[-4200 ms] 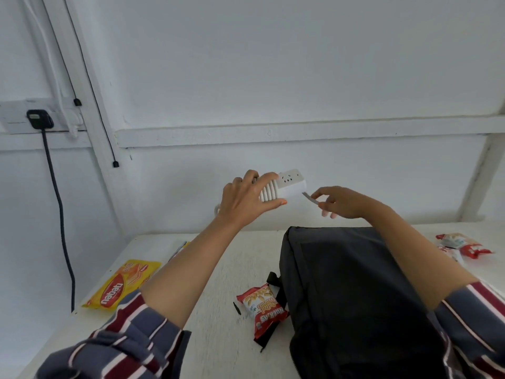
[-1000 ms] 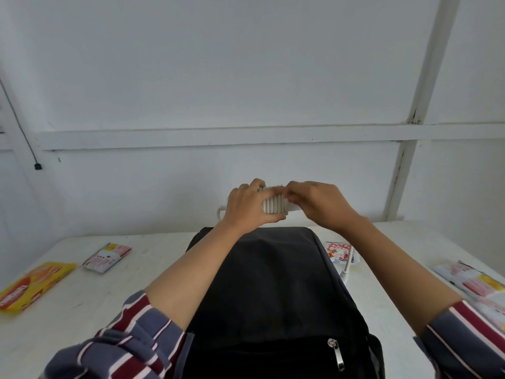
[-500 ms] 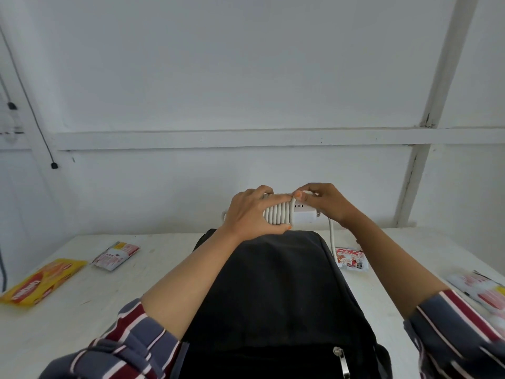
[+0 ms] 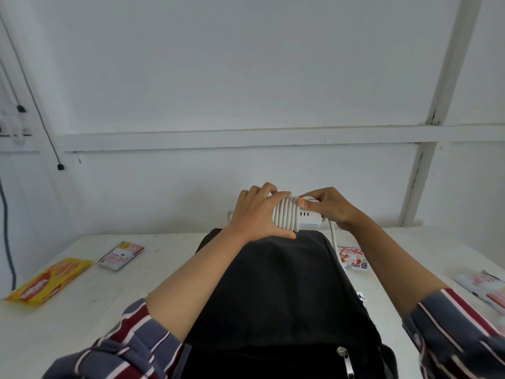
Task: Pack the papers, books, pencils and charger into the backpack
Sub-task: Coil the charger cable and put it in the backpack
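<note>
Above the far end of the black backpack (image 4: 278,291), both hands hold the white charger (image 4: 310,218) in the air, clear of the bag and close to the white wall (image 4: 246,77). The left hand (image 4: 254,214) grips the end wound with cord (image 4: 285,216): its fingers (image 4: 269,191) curl together over the top of the coils, and its thumb (image 4: 284,234) runs along underneath, so the bundle is clamped between them. The right hand (image 4: 334,207) holds the bare end of the block. Its thumb tip (image 4: 304,204) presses down on the last turn of cord, right against the left fingertips, while its other fingers bend around the far side, where how they lie cannot be told. A loose length of cord (image 4: 332,233) hangs from beside the right wrist and drops past the backpack's right edge.

The backpack lies flat on the white table (image 4: 136,285), one zipper pull (image 4: 345,362) showing near the bottom. Striped sleeves are pushed up both forearms. On the table to the left lie a yellow packet (image 4: 49,283) and a small red-and-white packet (image 4: 120,255); another small packet (image 4: 352,258) sits just right of the backpack, and more wrappers (image 4: 483,288) lie at the far right edge.
</note>
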`<state>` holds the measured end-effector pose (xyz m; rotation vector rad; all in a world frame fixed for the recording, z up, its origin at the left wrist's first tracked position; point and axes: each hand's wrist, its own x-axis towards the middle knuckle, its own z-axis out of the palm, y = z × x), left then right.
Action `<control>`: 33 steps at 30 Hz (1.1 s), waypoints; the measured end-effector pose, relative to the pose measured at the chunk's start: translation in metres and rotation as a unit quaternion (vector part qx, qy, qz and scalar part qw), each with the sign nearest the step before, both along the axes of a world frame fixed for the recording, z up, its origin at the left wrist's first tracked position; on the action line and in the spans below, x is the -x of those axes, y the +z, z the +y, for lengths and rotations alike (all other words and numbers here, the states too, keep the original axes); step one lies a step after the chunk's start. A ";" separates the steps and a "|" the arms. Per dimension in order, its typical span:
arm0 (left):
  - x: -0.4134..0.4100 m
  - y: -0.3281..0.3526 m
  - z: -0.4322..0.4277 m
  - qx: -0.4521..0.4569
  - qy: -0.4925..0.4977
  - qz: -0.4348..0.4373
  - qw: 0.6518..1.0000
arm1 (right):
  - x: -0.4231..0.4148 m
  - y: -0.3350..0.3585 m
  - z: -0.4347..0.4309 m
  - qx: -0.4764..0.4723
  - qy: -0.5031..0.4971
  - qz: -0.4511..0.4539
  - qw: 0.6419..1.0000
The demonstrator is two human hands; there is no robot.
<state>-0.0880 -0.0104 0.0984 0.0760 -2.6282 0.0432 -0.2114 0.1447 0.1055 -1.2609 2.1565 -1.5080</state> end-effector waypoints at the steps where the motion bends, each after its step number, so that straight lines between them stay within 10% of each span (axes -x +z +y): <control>1: 0.000 -0.001 0.000 0.000 0.003 0.001 1.000 | 0.000 -0.001 0.000 0.010 0.002 0.003 1.000; 33: 0.004 0.000 0.015 -0.019 -0.051 0.018 0.998 | 0.010 0.011 0.007 -0.051 0.080 -0.064 0.993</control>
